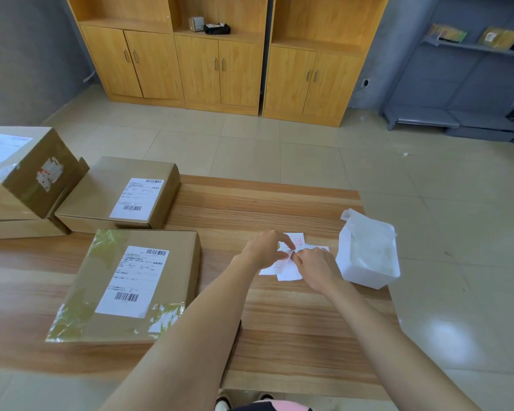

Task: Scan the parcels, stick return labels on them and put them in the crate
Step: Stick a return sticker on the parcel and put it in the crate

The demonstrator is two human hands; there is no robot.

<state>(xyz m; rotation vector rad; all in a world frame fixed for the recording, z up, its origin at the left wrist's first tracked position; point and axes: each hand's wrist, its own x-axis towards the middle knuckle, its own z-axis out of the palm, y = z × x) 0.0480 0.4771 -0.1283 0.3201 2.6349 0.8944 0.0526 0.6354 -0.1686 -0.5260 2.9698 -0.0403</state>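
Both left hand and right hand pinch return labels; parcel nearby

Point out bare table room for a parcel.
Bare table along the far edge, between the far parcel and the white tub; also the near strip between the forearms. Crowded: parcels fill the left side, and left hand and right hand pinch the label sheets.

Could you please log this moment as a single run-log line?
stage: label pickup | left hand: pinches return labels | right hand: pinches same | nearest parcel: on table, left of hands | white tray: right of labels
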